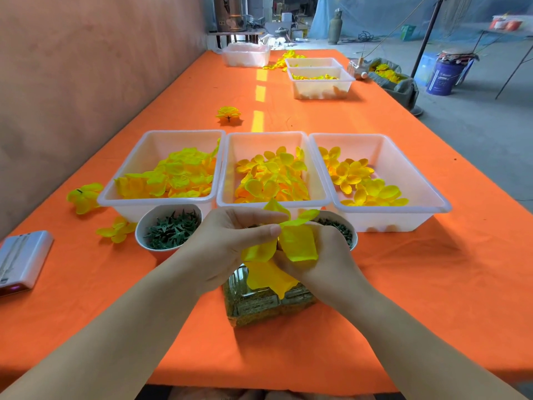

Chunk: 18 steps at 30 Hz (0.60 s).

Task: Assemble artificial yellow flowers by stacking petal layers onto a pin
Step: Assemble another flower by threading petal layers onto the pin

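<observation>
Forearms: reach in from the near edge of the orange worktop (403, 284)
Grip: left hand (227, 249) and right hand (326, 261) both pinch the yellow petal layers (288, 249); pin hidden
Below grip: glass jar (259, 307)
Beyond grip: three white trays (271, 140) of petals; left of it, bowl of green calyxes (170, 226)

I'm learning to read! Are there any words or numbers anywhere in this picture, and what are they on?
No text here can be read.
Blue bucket on the floor: pale printing, too blurred to read.
Green box far back: marks too small to read.
Metal urn: a small label, too blurred to read.
White device at the table's left edge: no readable writing.
</observation>
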Motion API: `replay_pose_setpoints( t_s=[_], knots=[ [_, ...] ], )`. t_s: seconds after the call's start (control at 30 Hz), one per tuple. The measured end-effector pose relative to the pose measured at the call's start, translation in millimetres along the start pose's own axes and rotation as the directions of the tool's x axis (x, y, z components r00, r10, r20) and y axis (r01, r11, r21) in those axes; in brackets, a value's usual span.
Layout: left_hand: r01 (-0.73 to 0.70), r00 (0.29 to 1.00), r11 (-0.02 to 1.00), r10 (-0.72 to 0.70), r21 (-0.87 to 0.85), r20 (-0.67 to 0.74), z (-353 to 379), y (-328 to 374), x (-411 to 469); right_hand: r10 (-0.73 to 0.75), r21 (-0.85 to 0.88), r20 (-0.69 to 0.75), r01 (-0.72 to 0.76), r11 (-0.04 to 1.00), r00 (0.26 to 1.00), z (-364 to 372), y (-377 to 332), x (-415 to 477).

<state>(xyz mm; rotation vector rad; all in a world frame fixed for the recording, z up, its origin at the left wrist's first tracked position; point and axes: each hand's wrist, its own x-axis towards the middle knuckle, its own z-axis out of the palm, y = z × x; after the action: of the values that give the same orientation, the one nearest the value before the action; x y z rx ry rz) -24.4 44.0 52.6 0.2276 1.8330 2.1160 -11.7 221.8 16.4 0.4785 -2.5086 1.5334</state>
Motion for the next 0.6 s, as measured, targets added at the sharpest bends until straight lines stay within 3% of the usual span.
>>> replay_pose_setpoints(
  t_s=[0.1,0.23,0.37,0.5,0.6],
  knots=[
    [-0.015,1.000,1.000,0.015,0.007,-0.009,1,1,3,0.009,0.001,-0.003,-0.009,1.000,1.000,0,0,0],
    [-0.164,0.982,0.946,0.184,0.280,-0.047,0,2,3,-0.050,0.010,-0.015,0.050,0.999,0.999,-1,-2,0],
    [-0.232,0.969,0.871,0.247,0.433,0.021,-6,5,4,-0.028,0.012,-0.025,0.028,1.000,0.999,0,0,0],
    [-0.268,0.963,0.840,0.254,0.471,0.095,-12,7,4,-0.029,0.039,-0.015,0.030,0.999,0.999,1,5,-1],
    [-0.211,0.977,0.887,0.184,0.411,0.104,-14,5,5,-0.034,0.086,-0.011,0.035,0.996,0.999,3,8,-1]
  ],
)
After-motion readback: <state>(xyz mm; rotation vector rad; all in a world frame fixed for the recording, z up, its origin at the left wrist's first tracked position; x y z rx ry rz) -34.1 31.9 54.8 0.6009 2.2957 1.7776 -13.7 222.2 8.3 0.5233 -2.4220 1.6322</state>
